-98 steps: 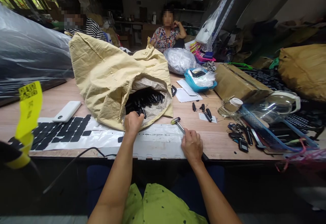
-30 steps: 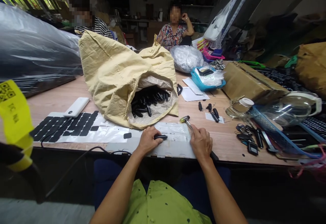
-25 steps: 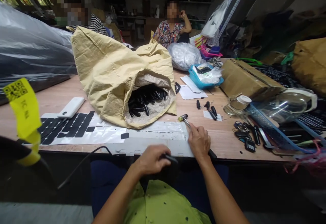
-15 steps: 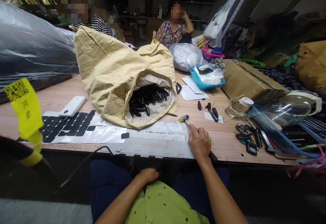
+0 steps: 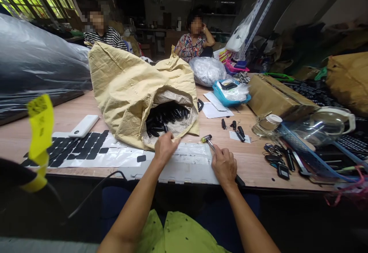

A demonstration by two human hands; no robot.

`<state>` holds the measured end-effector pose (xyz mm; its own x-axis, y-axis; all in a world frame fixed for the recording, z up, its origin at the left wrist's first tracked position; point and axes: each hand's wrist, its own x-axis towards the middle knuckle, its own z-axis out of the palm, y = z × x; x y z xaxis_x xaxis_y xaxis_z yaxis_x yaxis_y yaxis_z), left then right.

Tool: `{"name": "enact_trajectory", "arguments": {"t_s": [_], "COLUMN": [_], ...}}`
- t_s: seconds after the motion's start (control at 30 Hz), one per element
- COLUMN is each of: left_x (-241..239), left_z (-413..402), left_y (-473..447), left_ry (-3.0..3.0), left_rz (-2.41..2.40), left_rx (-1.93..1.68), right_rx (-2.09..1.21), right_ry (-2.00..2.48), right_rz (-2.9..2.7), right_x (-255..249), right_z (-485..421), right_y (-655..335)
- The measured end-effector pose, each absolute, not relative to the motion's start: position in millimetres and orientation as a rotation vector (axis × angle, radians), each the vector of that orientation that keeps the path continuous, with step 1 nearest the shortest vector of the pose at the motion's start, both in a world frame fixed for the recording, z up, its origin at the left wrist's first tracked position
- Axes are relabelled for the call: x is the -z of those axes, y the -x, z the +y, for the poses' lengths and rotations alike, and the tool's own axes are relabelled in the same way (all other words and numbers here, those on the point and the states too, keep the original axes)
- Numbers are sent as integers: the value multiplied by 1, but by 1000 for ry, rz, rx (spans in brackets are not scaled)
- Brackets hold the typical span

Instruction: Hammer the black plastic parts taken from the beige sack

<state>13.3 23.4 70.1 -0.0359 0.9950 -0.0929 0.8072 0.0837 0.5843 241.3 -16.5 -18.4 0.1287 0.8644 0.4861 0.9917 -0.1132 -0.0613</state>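
So, tan sack (image 5: pixel 120 80) holds black pieces (image 5: pixel 165 115); blue basin (image 5: pixel 228 102), clear plastic (image 5: pixel 240 91).

My head cam's pretty close, near side of the tan sack (image 5: pixel 123 80), looking forward and down.

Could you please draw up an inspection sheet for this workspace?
Surface: wood-look table; pale flat panel along its near edge.
Job's things: cream sack, mouth open toward the wearer, black pieces inside; hammer.
Clutter: white device, blue tray, dark key fobs, clear jug.
Hands: right hand grips the hammer; left hand is at the sack's mouth, any hold unclear.
Cables: dark cable hanging off the near edge.
Surroundings: person in stripes and person in patterned shirt beyond the sack.
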Motion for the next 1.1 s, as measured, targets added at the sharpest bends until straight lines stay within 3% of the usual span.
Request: {"name": "enact_trajectory", "arguments": {"t_s": [0.1,0.3,0.57,0.87,1.1], "left_x": [-71,-65,-31,-9,-10], "left_z": [63,66,4,5,4], "left_y": [-12,-7,9,7,7], "left_ry": [-1607,-1576,-2032,-2109,-2061], "left_rz": [2325,2331,1448,1473,1457], "left_rx": [-453,-427,-635,-658,-714], "right_rx": [487,484,401,156,-191], "right_ry": [2052,2087,2130,1981,1492], "right_rz": [-1799,-1803,-1794,-1744,-1791], "right_x": [20,18,13,7,-12], "right_z": [-15,-13,-14,-13,-49], "right_y": [-240,-238,-235,-242,-207]}}
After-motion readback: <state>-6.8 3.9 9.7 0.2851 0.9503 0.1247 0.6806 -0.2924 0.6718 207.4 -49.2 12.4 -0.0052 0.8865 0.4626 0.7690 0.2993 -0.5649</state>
